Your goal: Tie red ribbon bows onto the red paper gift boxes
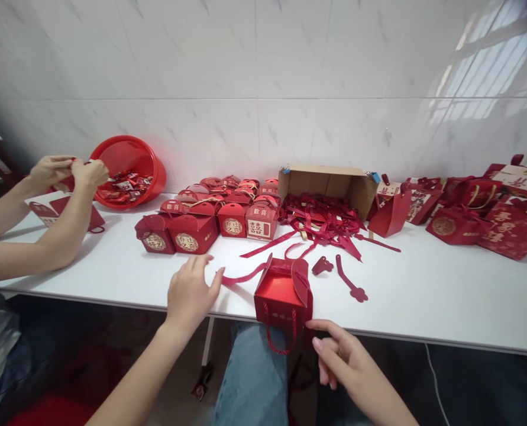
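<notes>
A red gift box (277, 291) stands at the table's front edge, its flaps raised and a twisted rope handle hanging in front. From its top a red ribbon (245, 276) runs left over the table. My left hand (193, 288) is left of the box, fingers apart, its thumb by the ribbon's free end; nothing is in it. My right hand (340, 355) is at the box's lower right corner, index finger stretched towards it and the other fingers curled loosely, holding nothing. Right of the box lie a dark red strap (347, 279) and a small folded piece (322, 265).
Closed red boxes (195, 231) stand in rows behind, beside a cardboard box (329, 180) spilling ribbons. More gift boxes (456, 225) stand at right. At left, another person's hands (74, 170) work near a red basket (157, 177) of sweets.
</notes>
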`<state>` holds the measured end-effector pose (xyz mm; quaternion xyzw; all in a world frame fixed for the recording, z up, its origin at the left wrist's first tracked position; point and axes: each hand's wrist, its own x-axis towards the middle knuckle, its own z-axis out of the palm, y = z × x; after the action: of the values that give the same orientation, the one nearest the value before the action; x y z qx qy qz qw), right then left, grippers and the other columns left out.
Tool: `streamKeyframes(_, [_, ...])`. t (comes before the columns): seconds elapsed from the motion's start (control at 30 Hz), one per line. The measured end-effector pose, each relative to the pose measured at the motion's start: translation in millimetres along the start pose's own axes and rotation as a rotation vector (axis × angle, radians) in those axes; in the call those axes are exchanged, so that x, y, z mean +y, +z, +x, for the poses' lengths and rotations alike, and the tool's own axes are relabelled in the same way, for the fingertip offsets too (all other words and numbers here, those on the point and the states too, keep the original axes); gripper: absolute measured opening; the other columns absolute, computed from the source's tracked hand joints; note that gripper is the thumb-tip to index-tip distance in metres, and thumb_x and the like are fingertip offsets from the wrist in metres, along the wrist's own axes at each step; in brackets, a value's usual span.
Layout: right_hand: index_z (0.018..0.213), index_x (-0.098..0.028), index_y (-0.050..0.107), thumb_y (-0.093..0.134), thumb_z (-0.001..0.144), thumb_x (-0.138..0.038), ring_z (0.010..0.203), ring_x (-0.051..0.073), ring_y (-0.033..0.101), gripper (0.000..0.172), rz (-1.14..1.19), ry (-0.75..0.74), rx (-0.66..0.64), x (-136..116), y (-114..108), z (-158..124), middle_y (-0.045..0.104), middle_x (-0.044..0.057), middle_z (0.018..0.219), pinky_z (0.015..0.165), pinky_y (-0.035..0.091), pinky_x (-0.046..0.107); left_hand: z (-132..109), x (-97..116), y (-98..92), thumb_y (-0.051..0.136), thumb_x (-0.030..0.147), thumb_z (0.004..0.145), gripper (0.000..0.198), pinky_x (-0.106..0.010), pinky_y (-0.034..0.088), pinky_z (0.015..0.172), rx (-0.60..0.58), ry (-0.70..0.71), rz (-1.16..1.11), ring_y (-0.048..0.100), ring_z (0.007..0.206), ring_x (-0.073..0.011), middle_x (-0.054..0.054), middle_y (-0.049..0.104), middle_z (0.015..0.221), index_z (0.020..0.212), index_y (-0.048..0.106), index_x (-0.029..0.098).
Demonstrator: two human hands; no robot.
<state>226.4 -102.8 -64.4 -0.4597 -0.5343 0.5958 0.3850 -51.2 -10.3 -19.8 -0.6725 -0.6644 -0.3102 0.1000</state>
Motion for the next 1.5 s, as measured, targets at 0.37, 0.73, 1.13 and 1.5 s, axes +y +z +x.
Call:
streamKeyframes(0.37, [0.145, -0.021, 0.015, 0.055, 0.084, -0.051, 0.047, 0.011, 0.052, 0.079, 0.584, 0.067, 0.092, 18.7, 30.6, 7.4, 0.065, 0.002, 0.062, 0.044, 0.030, 0.019, -41.1, 60.7, 10.3, 0.041, 0.055, 0.086, 0.063, -0.024, 0.042, 0.047, -0.548, -0.334, -1.157, 0.050, 0.043, -0.0124, 0.004, 0.052, 0.048, 0.131, 0.048, 0.011])
streamKeyframes(0.73, [0.135, -0.029, 0.035, 0.059, 0.082, -0.047, 0.046, 0.011, 0.045, 0.061, 0.625, -0.211, 0.447, 1.0, 10.2, 16.5, 0.054, -0.006, 0.057, 0.044, 0.034, 0.021, -15.9, 35.8, 28.8, 0.055, 0.036, 0.085, 0.058, -0.027, 0.053, 0.069, -0.245, -0.571, -1.593, 0.063, 0.094, -0.0162, -0.003, 0.061, 0.113, 0.137, 0.031, 0.039])
streamKeyframes(1.13, [0.082, -0.021, 0.062, 0.068, 0.077, -0.043, 0.063, 0.010, 0.057, 0.024, 0.582, -0.472, 0.620, -51.7, -38.0, 43.7, 0.059, -0.002, 0.072, 0.062, 0.049, 0.024, -4.9, 43.9, 15.8, 0.069, 0.036, 0.075, 0.019, -0.025, 0.051, 0.069, -0.170, -0.682, -1.765, 0.066, 0.072, -0.0121, 0.002, 0.068, 0.076, 0.079, 0.060, 0.019])
streamKeyframes(1.5, [0.076, -0.016, 0.064, 0.074, 0.069, -0.042, 0.057, 0.011, 0.057, 0.028, 0.295, -0.604, 0.840, -79.1, -48.7, 47.5, 0.062, -0.001, 0.063, 0.058, 0.049, 0.026, 19.3, 41.4, -19.3, 0.069, 0.041, 0.066, 0.029, -0.025, 0.047, 0.064, 0.146, -0.614, -1.607, 0.059, 0.063, -0.0123, 0.002, 0.061, 0.066, 0.071, 0.055, 0.017])
